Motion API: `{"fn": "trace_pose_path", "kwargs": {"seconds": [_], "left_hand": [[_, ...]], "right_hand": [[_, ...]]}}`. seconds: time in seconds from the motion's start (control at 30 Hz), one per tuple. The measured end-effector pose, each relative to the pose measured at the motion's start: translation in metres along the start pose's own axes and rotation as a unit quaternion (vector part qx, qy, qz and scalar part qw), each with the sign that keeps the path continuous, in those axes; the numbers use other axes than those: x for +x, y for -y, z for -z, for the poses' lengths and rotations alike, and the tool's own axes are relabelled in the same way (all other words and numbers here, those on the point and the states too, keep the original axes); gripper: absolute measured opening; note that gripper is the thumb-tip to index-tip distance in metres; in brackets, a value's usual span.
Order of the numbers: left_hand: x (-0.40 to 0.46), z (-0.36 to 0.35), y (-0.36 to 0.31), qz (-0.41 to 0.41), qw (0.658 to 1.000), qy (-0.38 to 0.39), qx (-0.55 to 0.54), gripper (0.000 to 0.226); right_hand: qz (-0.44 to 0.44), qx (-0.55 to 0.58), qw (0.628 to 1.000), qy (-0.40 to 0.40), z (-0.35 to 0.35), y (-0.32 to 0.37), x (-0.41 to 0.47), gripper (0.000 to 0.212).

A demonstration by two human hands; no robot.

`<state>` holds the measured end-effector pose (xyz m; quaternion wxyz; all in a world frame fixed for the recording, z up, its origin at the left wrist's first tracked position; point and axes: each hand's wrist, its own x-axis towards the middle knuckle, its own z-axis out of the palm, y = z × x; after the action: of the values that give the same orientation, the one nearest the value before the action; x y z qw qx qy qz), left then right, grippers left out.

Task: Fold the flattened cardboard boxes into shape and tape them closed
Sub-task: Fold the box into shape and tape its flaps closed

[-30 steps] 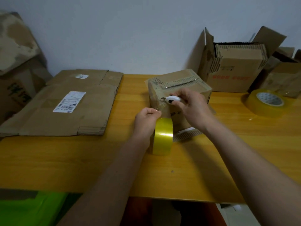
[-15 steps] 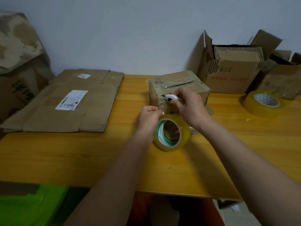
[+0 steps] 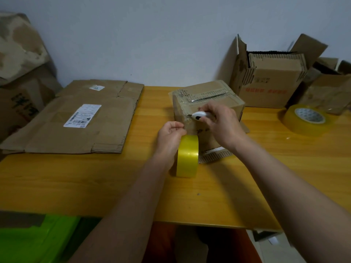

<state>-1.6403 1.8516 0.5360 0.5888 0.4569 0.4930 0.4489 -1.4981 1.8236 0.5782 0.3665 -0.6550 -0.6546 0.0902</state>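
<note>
A small folded cardboard box point(image 3: 214, 99) stands on the yellow wooden table point(image 3: 95, 183), its top seam taped. My left hand point(image 3: 170, 134) grips a yellow tape roll point(image 3: 187, 155) standing on edge against the box's near side, with a clear strip of tape running up from the roll onto the box. My right hand point(image 3: 221, 123) holds a small white utility knife point(image 3: 199, 116), its blade tip at the tape on the box's front face. A pile of flattened cardboard boxes point(image 3: 76, 120) with a white shipping label lies on the table's left part.
An open cardboard box point(image 3: 269, 84) stands at the back right with more boxes behind it. A second tape roll point(image 3: 305, 118) lies flat at the right. Worn cartons point(image 3: 20, 69) lean at the far left. A green bin point(image 3: 34, 242) sits below the table's front edge.
The tape roll in my left hand has turned from showing its open core back to standing edge-on. The knife has stayed at the box's front face.
</note>
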Motion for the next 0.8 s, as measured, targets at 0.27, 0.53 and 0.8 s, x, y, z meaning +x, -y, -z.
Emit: {"fn": "trace_pose_path", "kwargs": {"seconds": [0.27,0.53,0.8], "left_hand": [[0.003,-0.003,0.006,-0.085,0.994,-0.057,0.029,0.014],[0.003,-0.002,0.004,-0.066,0.995,-0.055,0.055,0.015],[-0.002,0.002,-0.005,0.002,1.0,-0.008,0.016,0.023]], "right_hand": [[0.127,-0.118,0.985,-0.011,0.0,0.007,-0.021,0.026],[0.175,-0.251,0.952,0.021,-0.003,0.008,-0.024,0.031],[-0.156,0.049,0.975,0.15,0.031,-0.047,-0.043,0.018]]}}
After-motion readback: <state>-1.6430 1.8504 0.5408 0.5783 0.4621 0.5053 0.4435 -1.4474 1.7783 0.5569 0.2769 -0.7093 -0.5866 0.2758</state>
